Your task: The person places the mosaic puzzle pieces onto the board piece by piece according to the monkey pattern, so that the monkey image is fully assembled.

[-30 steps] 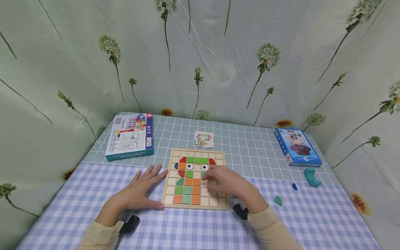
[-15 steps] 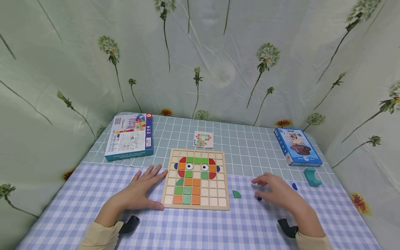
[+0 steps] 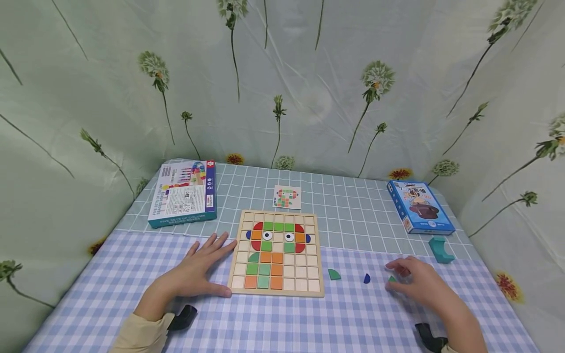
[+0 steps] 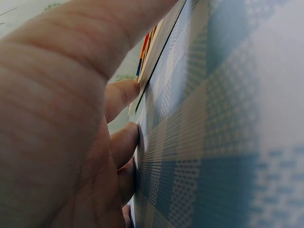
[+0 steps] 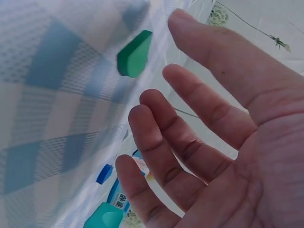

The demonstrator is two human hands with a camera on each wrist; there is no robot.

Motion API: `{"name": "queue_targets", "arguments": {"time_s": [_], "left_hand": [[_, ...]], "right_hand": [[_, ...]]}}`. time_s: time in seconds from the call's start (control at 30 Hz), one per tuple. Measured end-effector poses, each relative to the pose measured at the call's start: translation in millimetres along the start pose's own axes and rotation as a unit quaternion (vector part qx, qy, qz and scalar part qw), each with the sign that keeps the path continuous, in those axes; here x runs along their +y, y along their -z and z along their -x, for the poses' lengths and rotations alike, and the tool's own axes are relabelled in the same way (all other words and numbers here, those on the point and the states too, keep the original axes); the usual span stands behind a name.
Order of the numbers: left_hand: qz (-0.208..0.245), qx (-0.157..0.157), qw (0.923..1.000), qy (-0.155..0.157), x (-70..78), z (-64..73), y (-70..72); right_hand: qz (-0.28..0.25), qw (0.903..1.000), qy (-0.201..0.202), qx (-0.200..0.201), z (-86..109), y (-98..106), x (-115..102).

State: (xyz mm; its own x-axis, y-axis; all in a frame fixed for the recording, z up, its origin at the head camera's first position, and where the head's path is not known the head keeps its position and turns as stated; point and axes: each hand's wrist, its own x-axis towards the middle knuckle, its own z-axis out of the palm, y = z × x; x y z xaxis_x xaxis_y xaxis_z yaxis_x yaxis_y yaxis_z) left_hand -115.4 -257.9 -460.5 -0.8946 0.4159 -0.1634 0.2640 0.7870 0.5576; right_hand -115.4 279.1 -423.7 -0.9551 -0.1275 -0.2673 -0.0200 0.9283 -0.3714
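My left hand (image 3: 194,272) lies spread on the cloth; its fingertips and thumb touch the left edge of a wooden grid board (image 3: 301,285). Coloured tiles (image 3: 271,257) on the board form an animal-like figure with two round eye tiles (image 3: 289,237). My right hand (image 3: 423,284), fingers apart and holding nothing, hovers right of the board around a green quarter-round tile (image 5: 135,54) on the cloth. That tile is partly hidden in the head view. A blue half-round tile (image 5: 104,174) lies beyond the fingers, hidden by the hand in the head view.
Between board and right hand lie another green quarter-round tile (image 3: 334,274) and a blue half-round tile (image 3: 367,278). A pattern card (image 3: 288,197) sits behind the board. Two boxes, one white and teal (image 3: 181,196), one blue (image 3: 419,208), stand behind; a teal curved block (image 3: 440,250) lies right.
My right hand has left the board and moved right across the cloth. A green tile and a blue tile now show between board and hand. My left hand has stayed still.
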Motion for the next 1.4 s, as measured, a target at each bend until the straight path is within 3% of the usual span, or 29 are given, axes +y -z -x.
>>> {"name": "queue_targets", "arguments": {"time_s": [0.2,0.77,1.0,1.4], "left_hand": [[0.003,0.0,1.0,0.0,-0.7,0.2,-0.9],[-0.001,-0.005,1.0,-0.001,0.4,-1.8,-0.6],[-0.001,-0.005,1.0,-0.002,1.7,-2.1,0.7],[0.002,-0.001,1.0,-0.005,0.2,-1.7,0.6]], "right_hand": [[-0.029,0.9993,-0.023,-0.011,1.5,-7,4],[-0.019,0.9991,-0.036,0.007,-0.6,-13,4],[-0.019,0.9997,0.009,0.013,-7.0,-10,-17],[-0.038,0.9907,0.131,0.009,-22.0,-25,-90]]}}
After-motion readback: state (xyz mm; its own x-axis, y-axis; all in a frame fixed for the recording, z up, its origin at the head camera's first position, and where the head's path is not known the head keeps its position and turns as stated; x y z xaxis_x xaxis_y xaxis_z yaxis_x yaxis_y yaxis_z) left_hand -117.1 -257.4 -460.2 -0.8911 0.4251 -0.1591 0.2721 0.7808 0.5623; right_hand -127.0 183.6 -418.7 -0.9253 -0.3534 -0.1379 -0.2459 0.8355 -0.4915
